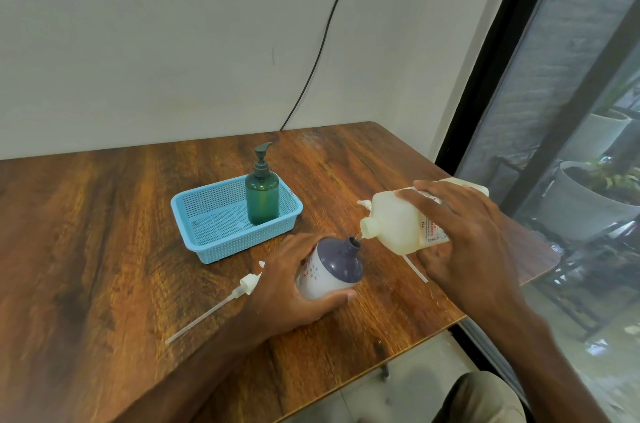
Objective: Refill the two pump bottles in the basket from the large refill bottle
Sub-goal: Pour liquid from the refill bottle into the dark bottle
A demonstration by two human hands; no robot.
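Left hand (294, 287) steadies purple bottle (329, 266).

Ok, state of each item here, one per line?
Refill bottle: uncapped, tipped, pouring, in right hand.
Purple bottle: pump off, tilted, in left hand.
Green bottle: pump on, upright in basket.
White pump: lying on table.

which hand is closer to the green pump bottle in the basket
Left. The left hand grips the purple bottle just in front of the basket; the right hand is further right, tipping the refill bottle.
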